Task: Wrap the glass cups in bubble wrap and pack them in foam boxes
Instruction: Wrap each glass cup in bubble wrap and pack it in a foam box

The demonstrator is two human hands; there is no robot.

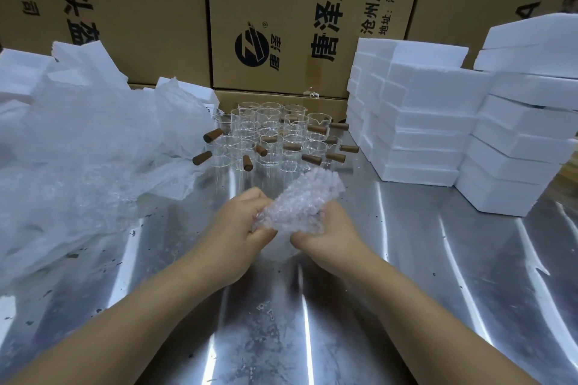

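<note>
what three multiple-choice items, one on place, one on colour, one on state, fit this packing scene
1. The stacked white foam boxes stand where from the cluster of clear glass cups?
A on its left
B on its right
C on top of it

2. The cups' cylindrical handles are:
A brown
B blue
C white

3. The left hand and right hand are:
A flat on the table
B gripping a crumpled clear bubble wrap bundle
C lifting a box

Answers:
1 B, the stacks rise right of the cups.
2 A, brown stubs stick out.
3 B, both hands' fingers curl round the bundle.
</note>
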